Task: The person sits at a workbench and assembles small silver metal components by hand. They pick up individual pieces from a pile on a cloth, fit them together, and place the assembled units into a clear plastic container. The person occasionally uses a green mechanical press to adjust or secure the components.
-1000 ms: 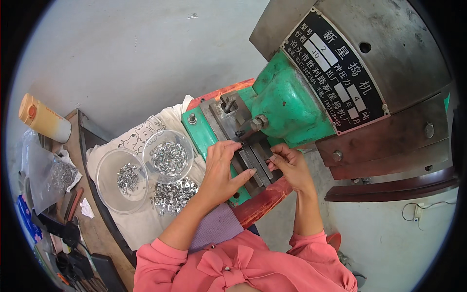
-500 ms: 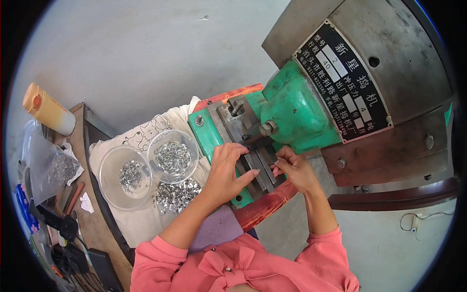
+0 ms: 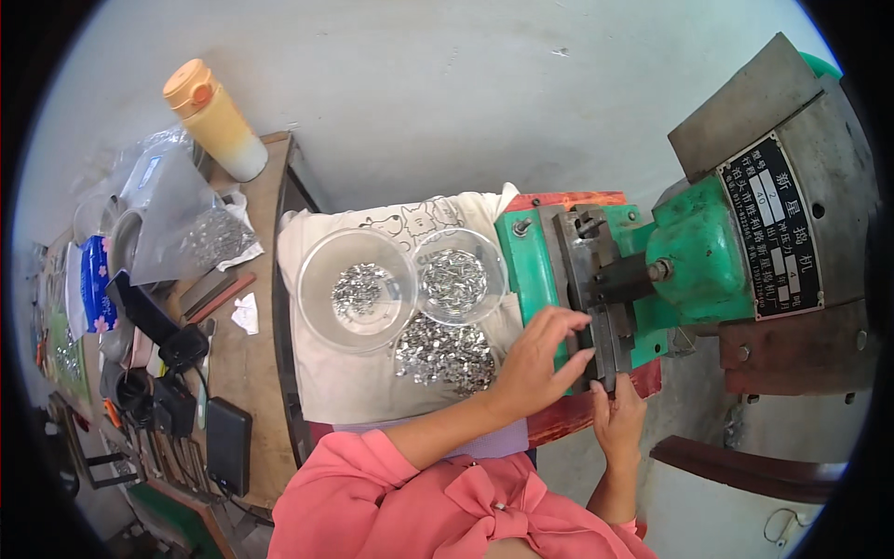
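A steel die block (image 3: 605, 340) with a long slot sits on the green base (image 3: 533, 270) of a press, below the ram (image 3: 622, 279). My left hand (image 3: 535, 368) is along the left side of the die. Its thumb and fingers are spread apart at the block, with nothing visible between them. At the near end of the die is my right hand (image 3: 619, 424), thumb and forefinger close together against the block's end. Whatever sits between those fingertips is too small or hidden to make out.
Left of the press, a cloth (image 3: 345, 401) bears two clear tubs, a left tub (image 3: 312, 321) and a right tub (image 3: 498, 279), plus a heap of small metal parts (image 3: 447, 354). A wooden bench (image 3: 265, 373) farther left carries a yellow bottle (image 3: 219, 126), a plastic bag (image 3: 200, 219) and tools.
The view has swung left, so the press appears farther right. My right hand has moved from the die's right side to its near end. My left hand stays by its left side.
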The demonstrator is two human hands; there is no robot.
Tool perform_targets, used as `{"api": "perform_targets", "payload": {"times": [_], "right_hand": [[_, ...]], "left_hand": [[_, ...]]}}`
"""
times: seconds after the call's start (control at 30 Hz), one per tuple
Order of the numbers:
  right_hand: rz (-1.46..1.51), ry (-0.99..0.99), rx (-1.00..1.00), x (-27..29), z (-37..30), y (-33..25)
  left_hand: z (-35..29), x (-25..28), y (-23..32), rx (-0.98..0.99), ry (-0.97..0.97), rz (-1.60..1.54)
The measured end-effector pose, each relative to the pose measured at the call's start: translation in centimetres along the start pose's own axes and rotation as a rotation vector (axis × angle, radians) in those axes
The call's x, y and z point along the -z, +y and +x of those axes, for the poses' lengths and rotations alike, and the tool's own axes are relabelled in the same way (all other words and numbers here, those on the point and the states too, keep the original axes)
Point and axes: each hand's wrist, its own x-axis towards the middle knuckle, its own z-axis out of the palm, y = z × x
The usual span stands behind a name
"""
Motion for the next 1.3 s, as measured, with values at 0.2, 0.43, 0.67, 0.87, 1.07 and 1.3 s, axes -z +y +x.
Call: {"api": "perform_targets", "payload": {"times": [0.2, 0.43, 0.67, 0.87, 1.07, 1.3], "right_hand": [[0.061, 0.200, 0.056, 0.9, -2.5, 0.0], [0.299, 0.276, -0.076, 2.1, -9.4, -0.9], [0.425, -0.013, 0.273, -0.9, -3.9, -3.6], [0.967, -0.267, 0.175, -4.8, 3.7, -10.1], [1.255, -0.445, 0.145, -7.2, 10.7, -17.0], [0.885, -0.268, 0.256, -7.7, 11.9, -17.5]], "left_hand": [[-2.5, 0.2, 1.4, 0.120, -0.185, -0.092], [-4.2, -0.5, 3.0, 0.469, -0.455, -0.412], [-3.8, 5.6, 4.2, 0.712, -0.370, -0.539], [-3.5, 13.3, 5.7, 0.399, 0.112, -0.412], [-2.0, 19.5, 5.2, 0.170, 0.169, -0.089], [-1.3, 22.1, 5.6, 0.118, 0.293, 0.485]]}}
